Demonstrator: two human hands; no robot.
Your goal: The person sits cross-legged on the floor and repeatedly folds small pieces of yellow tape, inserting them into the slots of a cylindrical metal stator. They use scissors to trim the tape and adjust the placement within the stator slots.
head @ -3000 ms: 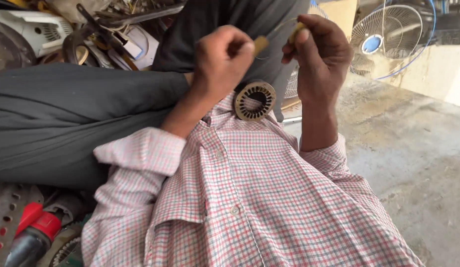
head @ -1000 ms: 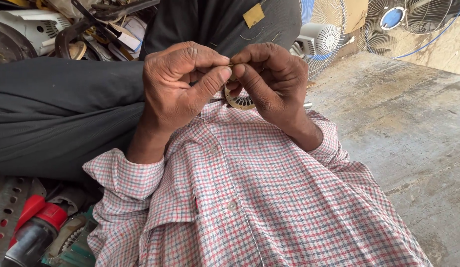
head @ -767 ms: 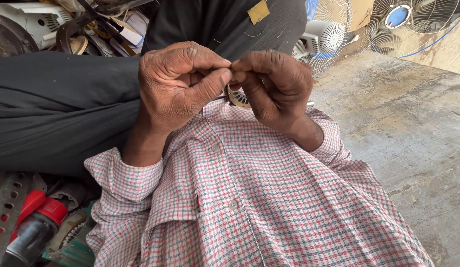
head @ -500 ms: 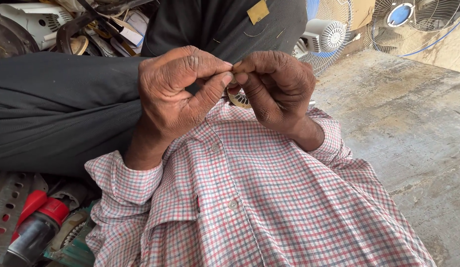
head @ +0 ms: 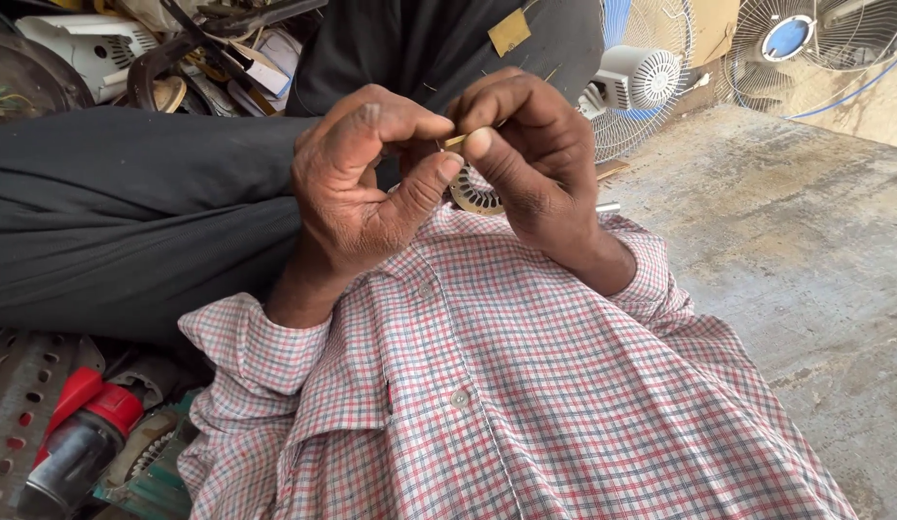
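Both hands are bunched up tight over the checked shirt (head: 526, 385). Left hand (head: 367, 188) and right hand (head: 526, 154) meet fingertip to fingertip, pinching a tiny yellowish strip (head: 454, 142) between thumbs and forefingers, other fingers curled in. Just behind them, above the shirt, a round slotted motor stator (head: 474, 195) peeks out. Well off to the shirt's upper right, a white fan (head: 641, 82) stands on the concrete floor (head: 805, 250).

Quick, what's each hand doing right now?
Left hand: closed, pinching a small yellowish strip.
Right hand: closed, pinching the same strip.
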